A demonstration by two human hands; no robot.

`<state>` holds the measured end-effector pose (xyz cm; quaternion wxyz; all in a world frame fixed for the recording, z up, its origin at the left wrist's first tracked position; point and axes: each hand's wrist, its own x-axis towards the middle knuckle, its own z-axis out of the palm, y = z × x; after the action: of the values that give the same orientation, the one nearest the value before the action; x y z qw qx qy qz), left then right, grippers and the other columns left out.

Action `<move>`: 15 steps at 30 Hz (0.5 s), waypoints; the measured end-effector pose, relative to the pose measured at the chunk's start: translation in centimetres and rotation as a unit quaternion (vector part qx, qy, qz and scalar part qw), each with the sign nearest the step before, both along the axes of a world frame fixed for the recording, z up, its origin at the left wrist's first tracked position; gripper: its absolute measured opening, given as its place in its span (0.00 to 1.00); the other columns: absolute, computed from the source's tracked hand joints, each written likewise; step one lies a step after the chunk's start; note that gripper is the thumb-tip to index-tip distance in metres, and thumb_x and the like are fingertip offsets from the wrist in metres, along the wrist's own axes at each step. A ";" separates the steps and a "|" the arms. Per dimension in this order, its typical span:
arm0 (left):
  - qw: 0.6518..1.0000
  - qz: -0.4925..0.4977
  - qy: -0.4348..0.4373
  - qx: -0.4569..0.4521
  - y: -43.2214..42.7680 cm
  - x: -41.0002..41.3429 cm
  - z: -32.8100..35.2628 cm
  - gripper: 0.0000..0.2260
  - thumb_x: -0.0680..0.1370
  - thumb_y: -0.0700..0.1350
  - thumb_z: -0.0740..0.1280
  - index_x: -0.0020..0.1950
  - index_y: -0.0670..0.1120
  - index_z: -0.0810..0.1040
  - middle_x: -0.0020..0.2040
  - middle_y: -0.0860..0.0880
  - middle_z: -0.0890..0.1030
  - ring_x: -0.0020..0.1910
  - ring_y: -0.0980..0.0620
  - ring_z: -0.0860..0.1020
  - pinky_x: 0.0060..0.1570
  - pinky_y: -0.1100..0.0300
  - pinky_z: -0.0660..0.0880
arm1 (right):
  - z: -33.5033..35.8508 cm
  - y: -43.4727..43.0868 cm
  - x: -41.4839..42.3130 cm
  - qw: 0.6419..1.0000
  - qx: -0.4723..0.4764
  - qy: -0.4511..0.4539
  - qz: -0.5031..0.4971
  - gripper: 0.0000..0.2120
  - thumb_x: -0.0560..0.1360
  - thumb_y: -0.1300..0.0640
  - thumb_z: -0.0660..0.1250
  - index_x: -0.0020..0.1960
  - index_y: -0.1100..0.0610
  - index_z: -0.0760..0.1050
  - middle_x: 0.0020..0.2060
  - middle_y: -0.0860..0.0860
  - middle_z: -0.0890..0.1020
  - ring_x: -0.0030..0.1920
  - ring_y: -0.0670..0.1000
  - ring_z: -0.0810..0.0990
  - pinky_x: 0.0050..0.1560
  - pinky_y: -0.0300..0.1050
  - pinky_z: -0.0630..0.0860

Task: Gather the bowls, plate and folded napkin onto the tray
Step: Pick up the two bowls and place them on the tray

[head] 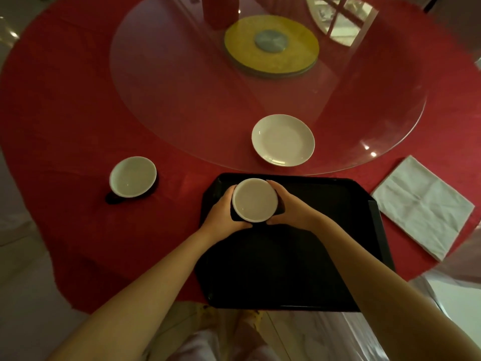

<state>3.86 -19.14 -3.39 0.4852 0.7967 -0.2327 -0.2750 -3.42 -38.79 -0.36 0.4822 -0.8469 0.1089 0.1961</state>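
Held bowl: clasped between left hand and right hand, over the tray's far-left corner; underside hidden.
Fingers: wrapped around the bowl's sides, tips mostly hidden.
Second bowl: left, on the worktop.
Plate: far, on the glass turntable.
Napkin: right of the tray.

You had both bare arms stretched forward from the near edge, angled in toward each other so your wrists nearly met in the middle. Your left hand was cupped around the left side of the bowl, fingers curled, and your right hand mirrored it on the right, thumbs on the near side.
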 end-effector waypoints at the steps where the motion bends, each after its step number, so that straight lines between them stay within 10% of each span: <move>1: 1.000 0.000 -0.002 0.001 0.0 0.0 0.0 0.42 0.59 0.45 0.79 0.68 0.55 0.62 0.61 0.59 0.70 0.61 0.59 0.69 0.54 0.65 0.66 | -0.1 0.0 0.0 1.000 -0.002 -0.001 0.000 0.48 0.63 0.63 0.75 0.71 0.41 0.51 0.67 0.47 0.63 0.66 0.45 0.62 0.64 0.47 0.65; 15: 0.992 -0.055 0.112 0.013 1.8 2.6 2.4 0.50 0.65 0.49 0.77 0.75 0.52 0.45 0.77 0.49 0.52 0.74 0.54 0.56 0.71 0.57 0.60 | 2.2 -0.8 1.1 0.996 -0.014 0.082 0.029 0.55 0.64 0.55 0.76 0.74 0.45 0.38 0.75 0.49 0.49 0.74 0.54 0.53 0.72 0.57 0.57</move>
<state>6.48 -17.30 -0.99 0.4817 0.7536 -0.2166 -0.3914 -2.33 -39.55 1.87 0.4538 -0.8376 0.1261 0.2769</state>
